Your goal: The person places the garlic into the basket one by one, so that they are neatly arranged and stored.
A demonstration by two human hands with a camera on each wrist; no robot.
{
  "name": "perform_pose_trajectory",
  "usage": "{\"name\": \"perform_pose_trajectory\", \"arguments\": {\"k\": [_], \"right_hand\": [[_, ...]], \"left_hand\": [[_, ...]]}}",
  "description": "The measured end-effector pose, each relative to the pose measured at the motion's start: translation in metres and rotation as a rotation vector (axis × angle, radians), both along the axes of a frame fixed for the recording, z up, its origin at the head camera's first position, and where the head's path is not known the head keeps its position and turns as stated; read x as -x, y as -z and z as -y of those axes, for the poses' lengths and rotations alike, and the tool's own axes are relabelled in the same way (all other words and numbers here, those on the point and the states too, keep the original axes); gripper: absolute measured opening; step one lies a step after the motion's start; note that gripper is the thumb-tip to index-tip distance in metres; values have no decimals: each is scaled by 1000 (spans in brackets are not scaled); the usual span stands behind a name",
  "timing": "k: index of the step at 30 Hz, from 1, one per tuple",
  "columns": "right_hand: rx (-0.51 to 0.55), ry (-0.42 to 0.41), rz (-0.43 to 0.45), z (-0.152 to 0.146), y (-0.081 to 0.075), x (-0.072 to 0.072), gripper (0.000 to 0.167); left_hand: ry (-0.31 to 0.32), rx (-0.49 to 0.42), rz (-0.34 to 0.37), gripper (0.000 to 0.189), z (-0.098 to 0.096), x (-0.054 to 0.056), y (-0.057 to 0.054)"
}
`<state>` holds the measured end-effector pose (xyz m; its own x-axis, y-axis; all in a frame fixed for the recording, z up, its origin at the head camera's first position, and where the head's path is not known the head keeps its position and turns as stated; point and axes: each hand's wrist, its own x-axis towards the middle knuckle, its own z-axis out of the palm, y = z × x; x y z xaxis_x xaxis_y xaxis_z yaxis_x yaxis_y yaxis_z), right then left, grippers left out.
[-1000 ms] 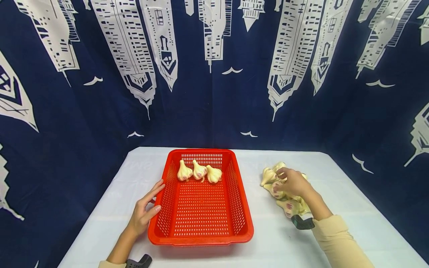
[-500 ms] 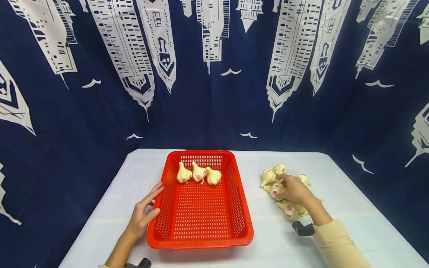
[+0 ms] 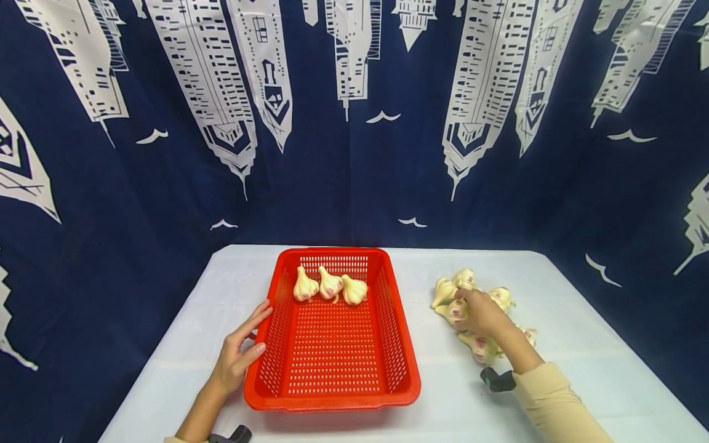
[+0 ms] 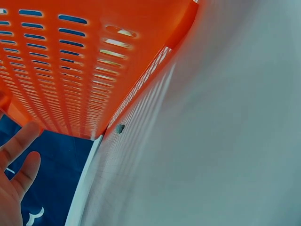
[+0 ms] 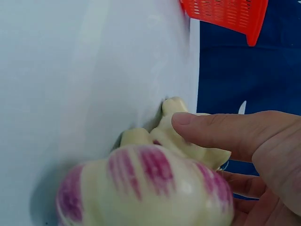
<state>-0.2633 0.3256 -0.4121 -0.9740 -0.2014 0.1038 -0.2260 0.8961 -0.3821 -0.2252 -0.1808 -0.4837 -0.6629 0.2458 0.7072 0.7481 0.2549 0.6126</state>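
Three bulbs (image 3: 330, 285) are lying in the basket (image 3: 334, 354), the left hand (image 3: 235, 358) resting spread on its rim; more bulbs (image 3: 444, 290) are crowding the bulb (image 3: 453, 312) the right hand (image 3: 483, 314) is pinching.

Basket (image 3: 332, 402): red, slotted in regular rows. Garlic (image 5: 146, 188): cream-white, streaked purple-pink. Table (image 3: 188, 323): white. Curtain (image 3: 349, 178): navy, printed with upside-down white towers (image 3: 490, 67), these marked in navy lines and dashes, and white bird shapes (image 3: 382, 115). Sleeve (image 3: 559, 400): pale beige. Wrist camera (image 3: 498, 380): near-black.
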Motion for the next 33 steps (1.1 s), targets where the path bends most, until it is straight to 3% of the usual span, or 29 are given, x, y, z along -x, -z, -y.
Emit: {"name": "perform_pose_trajectory", "arguments": {"k": [12,17,25,33], "right_hand": [[-15,6,-10,-2,2,3,54],[-17,19,-34,-2,1,4,62],[46,25,-101,-1,6,-1,64],[90,55,-82,1,5,1,62]], "left_hand": [[9,-6,-15,59,-4,1,-1],[2,-1,-2,59,-3,3,-4],[9,2,-2,59,-1,1,-3],[13,-3,6,58,-1,1,-4]]}}
